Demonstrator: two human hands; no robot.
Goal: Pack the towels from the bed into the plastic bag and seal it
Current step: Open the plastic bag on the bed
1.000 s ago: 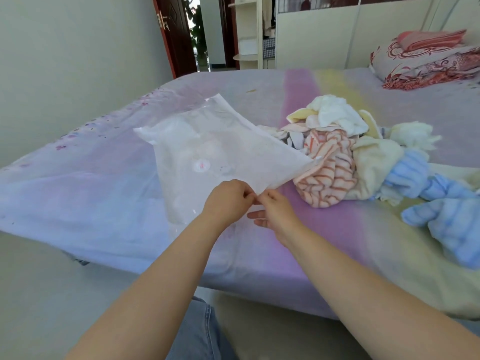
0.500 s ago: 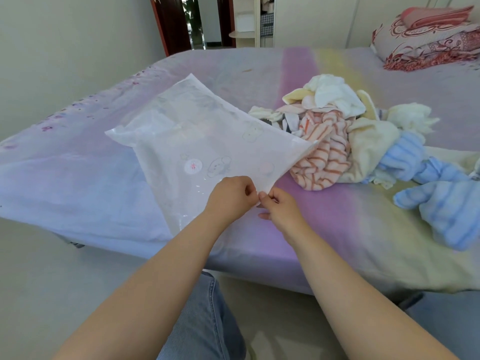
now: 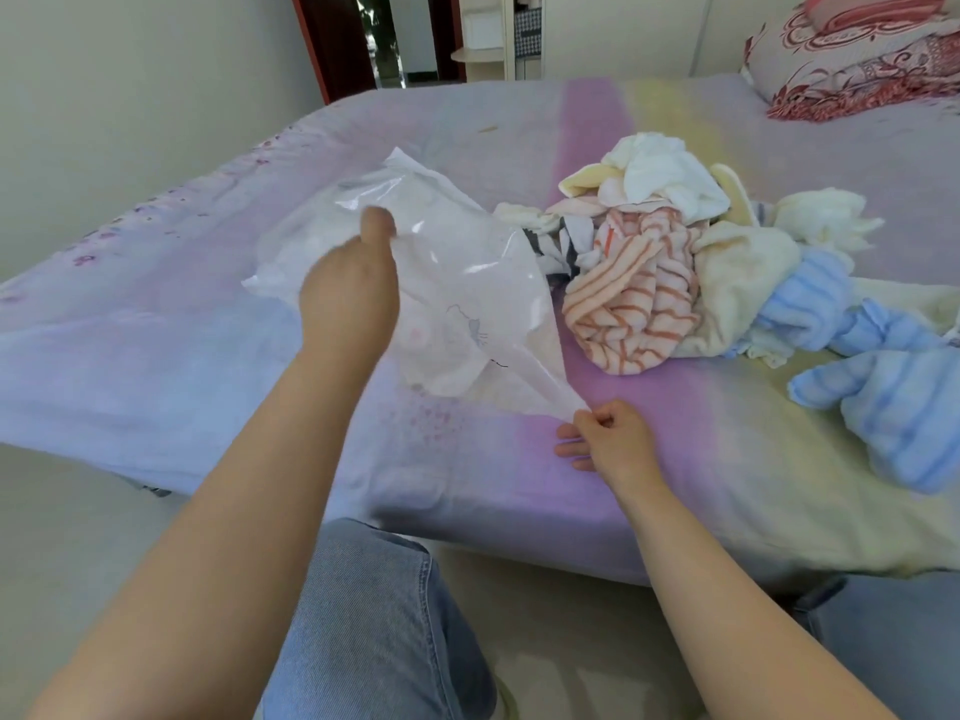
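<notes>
A clear plastic bag with a faint cartoon print hangs lifted above the bed, its mouth pulled apart. My left hand reaches into the opening, thumb up against one wall; whether its fingers are closed on the plastic is hidden. My right hand pinches the near corner of the other wall, low over the sheet. To the right lies the towel pile: an orange-striped towel, a white one, cream ones and blue ones.
Red-patterned pillows sit at the bed's far right corner. The bed's near edge runs just in front of my jeans-clad knee. An open doorway and a wall stand beyond the bed.
Both hands held the bag's near edge together before; now they are apart. My left hand has moved up and left into the mouth, and the bag has opened and lifted.
</notes>
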